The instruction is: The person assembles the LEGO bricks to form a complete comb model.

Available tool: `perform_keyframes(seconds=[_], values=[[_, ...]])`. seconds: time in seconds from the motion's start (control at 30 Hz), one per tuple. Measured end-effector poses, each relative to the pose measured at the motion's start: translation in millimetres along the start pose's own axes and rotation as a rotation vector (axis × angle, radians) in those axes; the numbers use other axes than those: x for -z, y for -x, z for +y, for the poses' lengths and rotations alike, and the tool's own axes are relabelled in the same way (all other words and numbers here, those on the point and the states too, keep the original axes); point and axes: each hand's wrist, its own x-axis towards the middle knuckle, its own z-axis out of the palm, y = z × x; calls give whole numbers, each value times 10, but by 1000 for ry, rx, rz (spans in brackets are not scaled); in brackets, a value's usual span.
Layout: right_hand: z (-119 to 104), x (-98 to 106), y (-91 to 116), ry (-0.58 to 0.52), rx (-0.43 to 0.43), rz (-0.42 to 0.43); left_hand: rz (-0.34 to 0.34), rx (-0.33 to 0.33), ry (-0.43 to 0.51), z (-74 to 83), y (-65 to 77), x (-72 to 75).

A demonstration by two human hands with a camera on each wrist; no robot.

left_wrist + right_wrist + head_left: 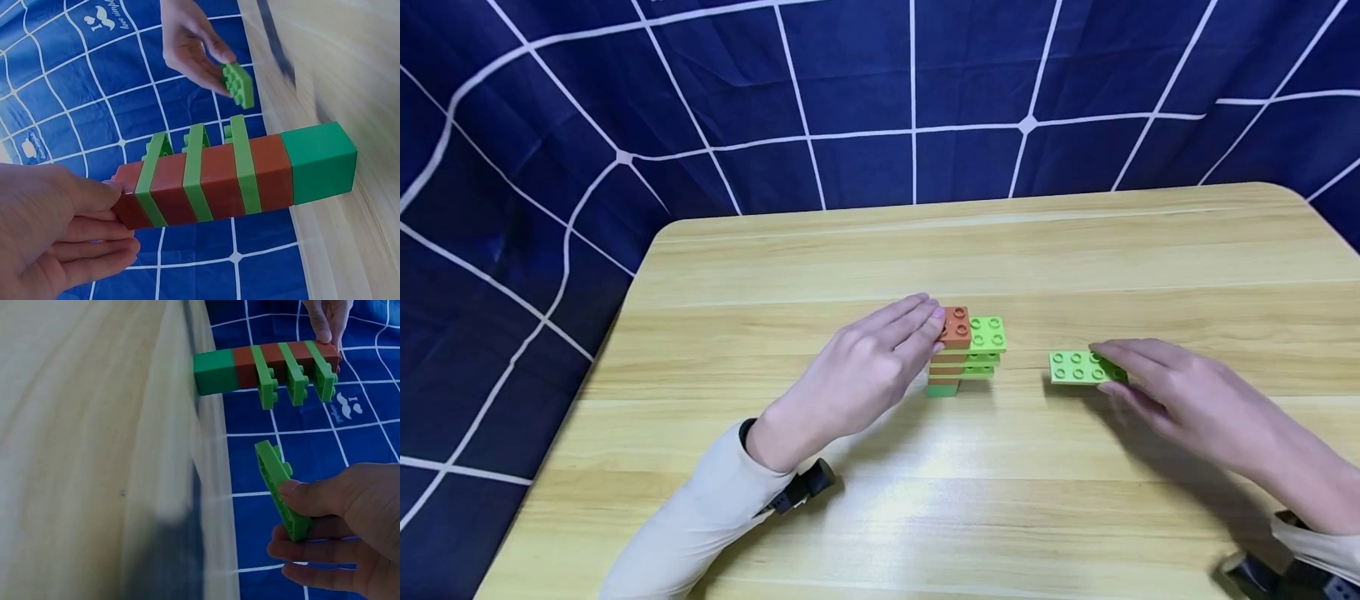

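A tower of toy building bricks [222,178] stands upright on the table, with a green brick [322,162] at its base. Above it, reddish-brown bricks alternate with thin light-green plates [987,333] that jut out to the right. My left hand [865,367] pinches the topmost reddish-brown brick [957,327] between thumb and fingers. To the right of the tower, my right hand [1180,400] grips a loose light-green plate [1075,367] by its right end, studs up. In the right wrist view, this plate [275,481] is apart from the tower.
The wooden table [820,275] has rounded far corners. Behind it and along its left side hangs a dark blue cloth [857,83] with white grid lines. Black wrist devices [805,485] are worn at both sleeves.
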Motion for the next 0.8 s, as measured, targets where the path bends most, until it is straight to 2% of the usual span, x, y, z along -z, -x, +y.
perform_keyframes(seconds=[0.27,0.8], values=[[-27,54,-91,25,-32,55,-3,6,24,-21,-27,-15],[-19,73,-210,-2,-10,116,-11,26,64,-41,-35,-12]])
